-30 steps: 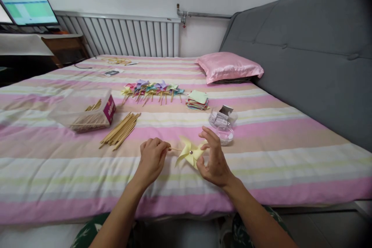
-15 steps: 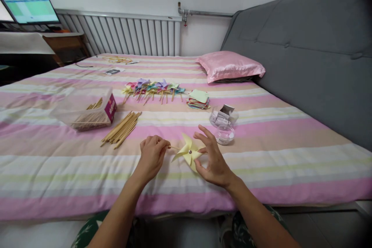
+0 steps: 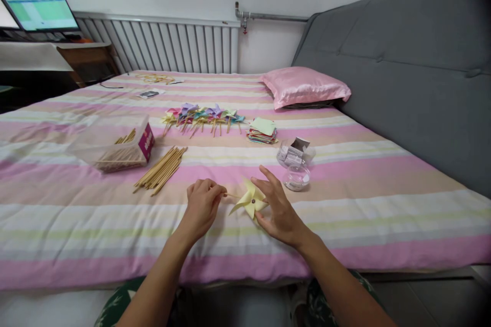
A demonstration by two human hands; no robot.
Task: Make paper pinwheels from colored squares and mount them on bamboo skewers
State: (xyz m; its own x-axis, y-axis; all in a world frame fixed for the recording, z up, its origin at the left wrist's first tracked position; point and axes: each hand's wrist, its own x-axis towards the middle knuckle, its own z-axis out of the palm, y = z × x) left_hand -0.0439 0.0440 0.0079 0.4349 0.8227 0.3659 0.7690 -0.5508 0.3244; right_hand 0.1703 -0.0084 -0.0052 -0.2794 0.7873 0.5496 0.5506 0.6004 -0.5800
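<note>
A pale yellow paper pinwheel with a metal pin at its centre is held just over the near part of the bed. Its thin wooden stick points left, and my left hand pinches it between thumb and fingers. At the pinwheel's right side is my right hand, its fingers spread apart. The thumb and a fingertip are at the edges of the blades; whether both touch the paper is hard to see.
Wooden sticks lie left of my hands, beside a clear plastic box holding more. Farther back are several colourful pinwheels and a stack of paper squares. Clear round containers stand right; a pink pillow lies behind.
The pinwheel's blades have turned slightly, and it has shifted a little to the right. My right hand's fingers have moved slightly left over the blades. My left hand keeps its pinch on the stick.
</note>
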